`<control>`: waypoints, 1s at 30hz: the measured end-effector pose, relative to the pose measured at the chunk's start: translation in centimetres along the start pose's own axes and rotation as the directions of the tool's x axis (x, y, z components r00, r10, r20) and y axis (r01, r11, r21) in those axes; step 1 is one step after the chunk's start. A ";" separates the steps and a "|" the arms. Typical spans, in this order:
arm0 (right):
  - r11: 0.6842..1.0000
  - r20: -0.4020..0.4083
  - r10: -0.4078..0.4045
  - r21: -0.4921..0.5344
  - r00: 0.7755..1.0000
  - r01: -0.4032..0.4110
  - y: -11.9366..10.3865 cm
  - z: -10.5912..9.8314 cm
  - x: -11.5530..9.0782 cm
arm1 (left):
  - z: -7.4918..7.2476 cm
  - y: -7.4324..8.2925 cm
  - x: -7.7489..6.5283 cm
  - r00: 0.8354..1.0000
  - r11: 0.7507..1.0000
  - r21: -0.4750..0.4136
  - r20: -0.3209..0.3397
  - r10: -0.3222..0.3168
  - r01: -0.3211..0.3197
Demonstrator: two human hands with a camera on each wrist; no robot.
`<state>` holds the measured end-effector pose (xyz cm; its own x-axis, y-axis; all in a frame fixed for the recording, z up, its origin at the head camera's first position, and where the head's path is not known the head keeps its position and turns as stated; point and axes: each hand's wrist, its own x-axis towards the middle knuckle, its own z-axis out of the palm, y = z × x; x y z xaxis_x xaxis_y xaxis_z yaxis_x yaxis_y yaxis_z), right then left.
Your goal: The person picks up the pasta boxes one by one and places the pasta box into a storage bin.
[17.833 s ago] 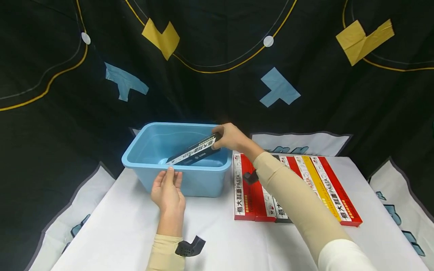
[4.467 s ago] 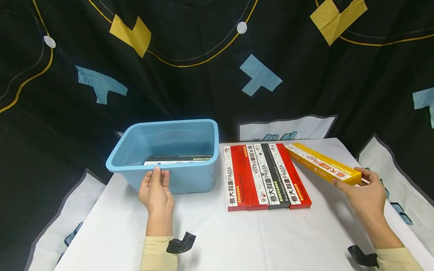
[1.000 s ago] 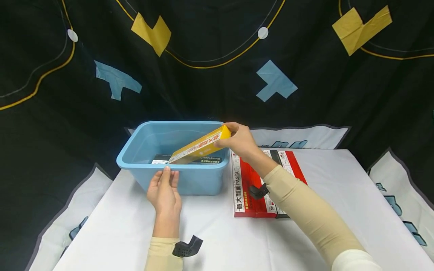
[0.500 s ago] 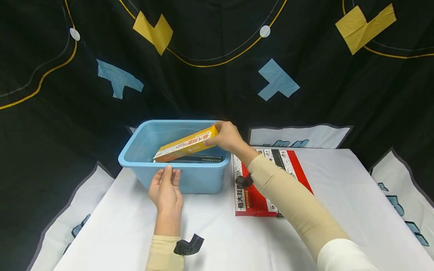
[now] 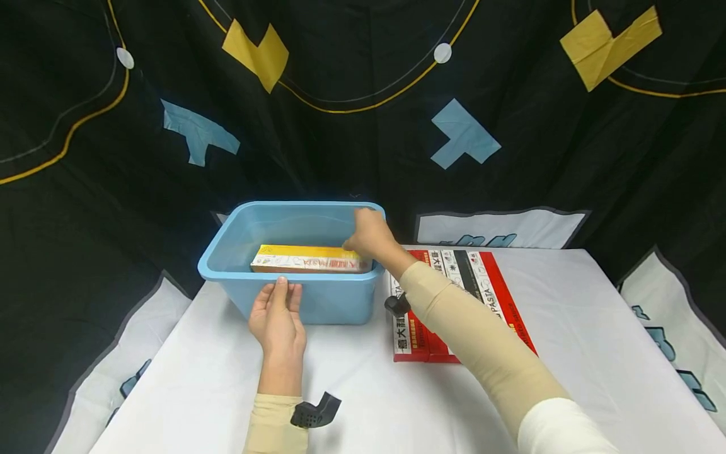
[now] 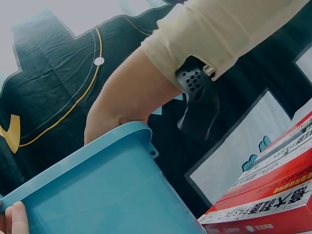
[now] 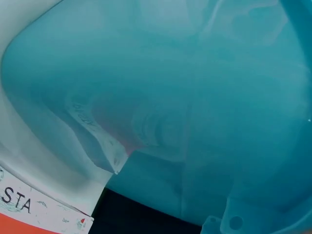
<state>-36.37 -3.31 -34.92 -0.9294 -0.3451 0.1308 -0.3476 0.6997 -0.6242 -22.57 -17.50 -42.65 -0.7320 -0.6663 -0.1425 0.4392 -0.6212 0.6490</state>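
Note:
A light blue plastic bin [image 5: 227, 275] stands on the white table. My left hand [image 5: 279, 325] holds its front rim, thumb at the lip and fingers against the outer wall; in the left wrist view its fingertips [image 6: 18, 218] show just under the rim. Inside the bin a yellow pasta box [image 5: 309, 260] lies nearly level along the front wall. My right hand [image 5: 371, 238] reaches over the right side and grips the box's right end, thumb in front, with the other fingers hidden. The left wrist view shows this hand passing behind the rim.
Right of the bin, several flat red and black pasta boxes [image 5: 424, 337] lie side by side, partly covered by my right forearm. The white table [image 5: 351, 403] extends in front. A dark curtain [image 5: 351, 161] hangs behind the bin.
The yellow pasta box was lifted from the table's right side and carried left into the bin. In the last second it has gone from slanted to nearly flat, over the black box. The left hand stays at the rim.

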 end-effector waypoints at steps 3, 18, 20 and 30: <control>0.998 -0.022 -0.035 0.057 0.999 0.036 0.7 0.0 -0.5 | -0.2 -0.1 -0.2 1.000 1.000 0.021 0.004 -0.003 0.003; 0.869 -0.116 0.010 0.492 0.993 0.049 4.8 -3.9 -5.8 | 0.0 0.0 -0.1 1.000 0.999 0.050 0.011 -0.002 0.001; 0.873 -0.148 0.030 0.485 0.989 0.046 5.7 -4.5 -6.6 | -0.1 0.0 -0.1 1.000 0.999 0.045 0.009 -0.003 0.003; 0.894 -0.269 0.048 0.441 0.962 0.079 9.9 -7.4 -10.0 | -0.1 0.2 0.2 1.000 1.000 0.000 0.003 -0.011 0.011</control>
<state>-31.42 11.68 -36.69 -0.9440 -0.1300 0.3033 -0.3296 0.3228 -0.8872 -22.61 -17.76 -42.64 -0.7385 -0.6580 -0.1475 0.4307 -0.6286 0.6476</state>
